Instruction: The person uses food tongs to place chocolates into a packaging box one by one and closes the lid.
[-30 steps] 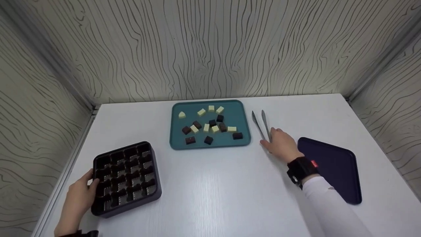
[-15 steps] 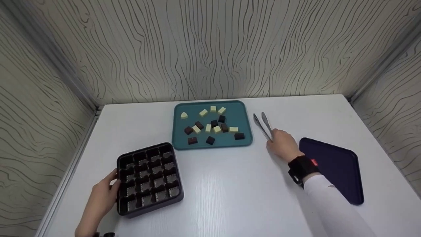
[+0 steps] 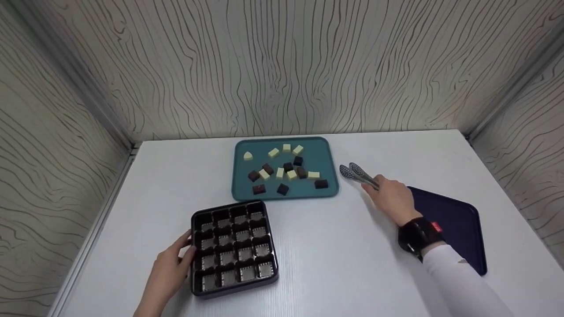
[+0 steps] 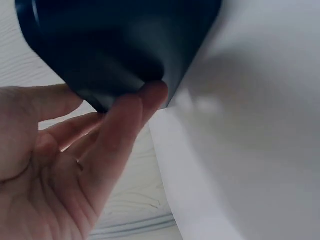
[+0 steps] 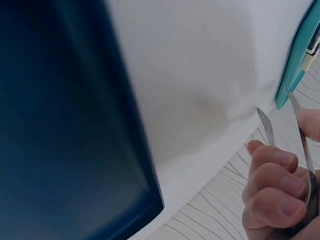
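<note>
My left hand (image 3: 169, 266) lies against the left wall of a dark square box (image 3: 234, 291) with a divided insert of rows of square compartments. In the left wrist view, fingers (image 4: 125, 112) rest fairly straight on the box's smooth dark side (image 4: 115, 55). My right hand (image 3: 393, 199) holds a pair of metal tongs (image 3: 366, 177), their perforated tips pointing left and slightly apart. The right wrist view has my fingers (image 5: 277, 182) curled around the tongs' arms (image 5: 304, 145). Behind the hands, a teal tray (image 3: 240, 187) bears several white (image 3: 313, 175) and dark brown chocolates (image 3: 283, 189).
A dark purple lid-like tray (image 3: 460, 224) lies at the right, partly under my right forearm. Wood-patterned panels (image 3: 282, 66) enclose the white table (image 3: 317, 255) at the back and sides. White tabletop shows between the box and my right hand.
My left hand and the box have moved right, toward the front of the teal tray. The tongs have swung to point left, their tips closer together. My right hand has shifted slightly right.
</note>
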The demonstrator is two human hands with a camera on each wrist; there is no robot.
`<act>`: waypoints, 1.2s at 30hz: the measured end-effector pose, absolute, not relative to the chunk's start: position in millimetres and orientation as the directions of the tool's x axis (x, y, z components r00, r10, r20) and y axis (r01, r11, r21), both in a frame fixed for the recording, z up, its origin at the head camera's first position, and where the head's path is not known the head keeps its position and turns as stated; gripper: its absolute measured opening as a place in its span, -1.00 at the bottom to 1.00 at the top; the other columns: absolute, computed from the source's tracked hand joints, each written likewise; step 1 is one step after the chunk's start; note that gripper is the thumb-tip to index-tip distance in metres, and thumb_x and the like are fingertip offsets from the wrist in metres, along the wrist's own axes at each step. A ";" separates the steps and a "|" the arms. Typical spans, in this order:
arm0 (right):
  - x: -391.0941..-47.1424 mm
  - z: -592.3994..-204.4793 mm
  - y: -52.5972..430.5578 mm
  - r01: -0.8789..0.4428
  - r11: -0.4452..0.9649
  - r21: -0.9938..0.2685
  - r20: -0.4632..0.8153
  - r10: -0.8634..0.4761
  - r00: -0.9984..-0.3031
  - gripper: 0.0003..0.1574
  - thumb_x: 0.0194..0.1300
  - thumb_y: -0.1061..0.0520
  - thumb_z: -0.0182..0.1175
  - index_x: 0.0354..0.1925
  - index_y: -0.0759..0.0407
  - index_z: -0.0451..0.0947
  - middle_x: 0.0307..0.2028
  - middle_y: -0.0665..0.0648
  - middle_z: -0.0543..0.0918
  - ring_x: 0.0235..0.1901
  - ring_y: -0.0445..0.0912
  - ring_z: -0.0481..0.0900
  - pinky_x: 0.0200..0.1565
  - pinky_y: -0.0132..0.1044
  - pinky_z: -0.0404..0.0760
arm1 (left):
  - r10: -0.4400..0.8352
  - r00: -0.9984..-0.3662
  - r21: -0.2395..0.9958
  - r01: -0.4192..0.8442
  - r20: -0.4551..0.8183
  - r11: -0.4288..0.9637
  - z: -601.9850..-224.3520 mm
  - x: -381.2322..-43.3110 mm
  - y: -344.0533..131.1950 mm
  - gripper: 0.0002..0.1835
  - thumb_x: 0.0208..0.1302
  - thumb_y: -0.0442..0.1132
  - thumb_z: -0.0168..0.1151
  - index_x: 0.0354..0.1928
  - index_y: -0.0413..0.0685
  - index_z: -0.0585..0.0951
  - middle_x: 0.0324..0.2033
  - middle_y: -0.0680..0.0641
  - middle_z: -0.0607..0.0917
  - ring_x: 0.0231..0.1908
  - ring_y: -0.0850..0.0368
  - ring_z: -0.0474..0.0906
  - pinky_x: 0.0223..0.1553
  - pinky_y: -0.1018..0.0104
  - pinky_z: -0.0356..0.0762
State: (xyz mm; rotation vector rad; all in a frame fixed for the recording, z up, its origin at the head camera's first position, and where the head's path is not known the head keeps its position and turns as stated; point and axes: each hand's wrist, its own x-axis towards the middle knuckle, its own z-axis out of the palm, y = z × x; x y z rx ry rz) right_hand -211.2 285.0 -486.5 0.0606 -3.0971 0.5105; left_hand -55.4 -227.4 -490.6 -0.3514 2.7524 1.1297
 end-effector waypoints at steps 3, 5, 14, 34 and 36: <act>-204.4 -483.9 285.3 -0.078 0.947 -0.311 0.055 -0.064 -0.996 -0.39 0.53 -0.25 0.17 0.04 0.27 0.66 -0.44 0.27 0.74 -0.48 0.12 0.64 -0.46 -0.06 0.48 | -0.155 -0.967 0.671 -0.253 -0.204 0.697 -490.7 -55.2 -217.1 -0.43 0.58 -0.20 0.12 0.55 -0.17 0.38 0.31 -0.36 0.65 -0.32 0.17 0.76 -0.41 0.32 0.63; -201.1 -482.3 283.3 -0.120 0.946 -0.302 0.076 -0.102 -0.992 -0.40 0.51 -0.28 0.19 0.04 0.22 0.68 -0.50 0.18 0.71 -0.51 0.05 0.59 -0.47 -0.15 0.43 | -0.159 -0.969 0.665 -0.247 -0.191 0.705 -490.5 -54.8 -211.2 -0.43 0.58 -0.20 0.12 0.54 -0.18 0.39 0.30 -0.35 0.66 -0.30 0.15 0.77 -0.37 0.29 0.64; -199.7 -471.0 272.2 -0.270 0.943 -0.196 0.081 -0.259 -0.962 -0.55 0.46 -0.23 0.27 -0.07 0.12 0.70 -0.58 0.03 0.63 -0.54 -0.07 0.50 -0.43 -0.18 0.43 | -0.120 -0.980 0.705 -0.198 -0.160 0.681 -490.6 -60.2 -179.7 -0.45 0.56 -0.20 0.16 0.51 -0.15 0.44 0.26 -0.30 0.70 -0.34 0.18 0.75 -0.34 0.28 0.66; -215.6 -466.7 252.7 -0.426 0.901 -0.079 0.161 -0.410 -0.898 -0.54 0.37 -0.17 0.38 -0.18 0.23 0.73 -0.54 0.19 0.74 -0.53 0.09 0.68 -0.40 0.05 0.64 | 0.044 -0.996 0.738 -0.024 -0.073 0.675 -491.5 -70.9 -122.7 -0.45 0.56 -0.20 0.14 0.50 -0.21 0.43 0.18 -0.28 0.76 0.20 -0.32 0.69 0.26 -0.28 0.60; -215.3 -465.0 251.9 -0.434 0.898 -0.069 0.160 -0.419 -0.893 -0.55 0.37 -0.17 0.39 -0.22 0.22 0.73 -0.57 0.15 0.71 -0.56 0.04 0.63 -0.44 0.02 0.61 | 0.050 -0.996 0.739 -0.018 -0.070 0.674 -491.6 -70.2 -121.2 -0.45 0.56 -0.20 0.13 0.50 -0.21 0.43 0.17 -0.29 0.76 0.20 -0.32 0.69 0.26 -0.28 0.59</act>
